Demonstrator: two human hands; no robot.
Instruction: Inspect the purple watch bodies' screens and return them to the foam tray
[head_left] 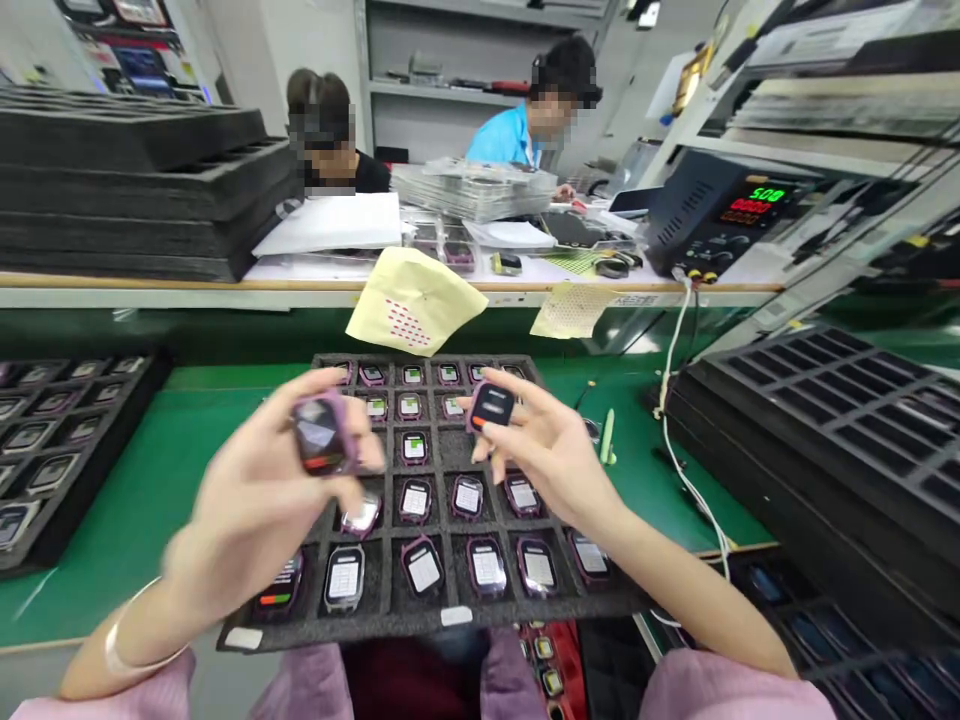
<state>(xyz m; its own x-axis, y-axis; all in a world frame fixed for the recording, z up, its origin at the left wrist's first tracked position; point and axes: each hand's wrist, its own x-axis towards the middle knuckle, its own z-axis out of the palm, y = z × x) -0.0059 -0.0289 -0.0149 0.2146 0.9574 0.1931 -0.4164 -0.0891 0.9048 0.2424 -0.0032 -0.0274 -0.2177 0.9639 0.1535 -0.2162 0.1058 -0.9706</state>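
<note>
My left hand (pixel 262 490) grips a purple-framed watch (pixel 321 435) above the left part of a black foam tray (pixel 337 625); the hand is somewhat blurred. Between the thumb and fingers of my right hand (pixel 555 450) is a second purple-framed watch (pixel 493 405), its dark screen lit with an orange mark. Beneath both hands, the tray's compartments hold several watches, many with white or green-and-white screens. One compartment (pixel 454 450) near the middle, left of my right hand's fingers, holds no watch.
Another watch tray (pixel 112 460) lies at the left. Stacked foam trays stand at the back left (pixel 135 190) and right (pixel 832 430). A power supply (pixel 720 215) sits on the shelf, its white cable (pixel 666 400) hanging down. Two people are beyond. Yellow paper (pixel 416 300) hangs over the shelf edge.
</note>
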